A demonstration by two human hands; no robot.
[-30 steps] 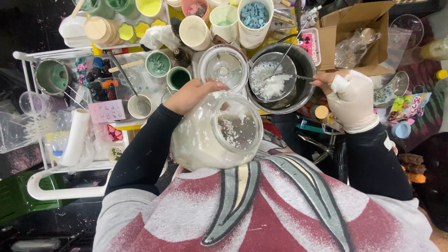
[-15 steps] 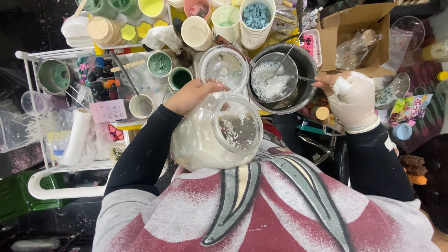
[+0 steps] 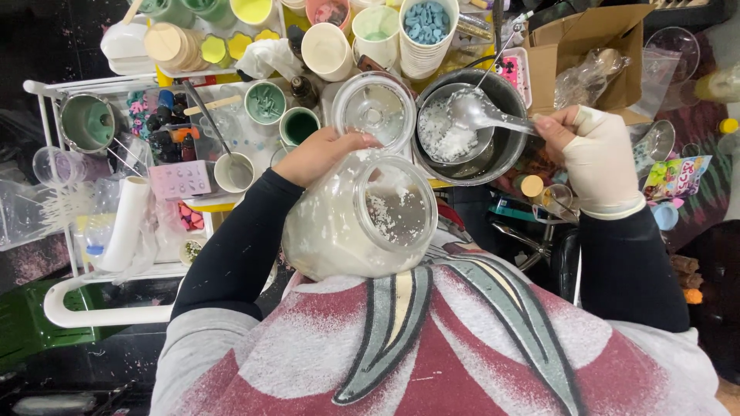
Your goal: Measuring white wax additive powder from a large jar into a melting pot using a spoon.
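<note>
The step in hand looks like spooning white flakes into the round metal bowl (image 3: 462,135) on the crowded bench, and doing it well means keeping the long-handled metal spoon (image 3: 482,114) level over the bowl and tipping it slowly so nothing lands on the rim. The large clear glass jar of white flakes (image 3: 358,219) lies tilted against the person's chest, mouth towards the bowl. The left hand (image 3: 320,154) curls its fingers over the jar's upper side, steadying it. The right hand (image 3: 590,158), in a pale glove, pinches the spoon handle, wrist bent inward.
</note>
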